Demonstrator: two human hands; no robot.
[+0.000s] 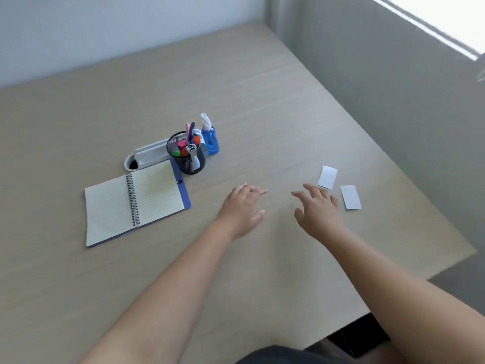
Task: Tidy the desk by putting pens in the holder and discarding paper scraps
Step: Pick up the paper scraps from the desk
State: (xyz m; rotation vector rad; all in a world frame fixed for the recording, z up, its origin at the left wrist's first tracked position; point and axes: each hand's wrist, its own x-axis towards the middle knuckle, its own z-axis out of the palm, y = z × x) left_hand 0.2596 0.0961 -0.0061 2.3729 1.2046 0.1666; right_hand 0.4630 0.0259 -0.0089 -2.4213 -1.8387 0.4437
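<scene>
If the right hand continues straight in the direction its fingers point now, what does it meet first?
Probably the nearer paper scrap, just beyond the right hand: its fingertips already overlap its lower edge in this view, though height above the desk is unclear.

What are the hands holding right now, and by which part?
Nothing. The left hand and right hand are open above the desk; both paper scraps lie untouched.

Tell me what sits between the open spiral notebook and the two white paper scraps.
In the head view, only the left hand and right hand, both open, over bare wooden desk.
</scene>
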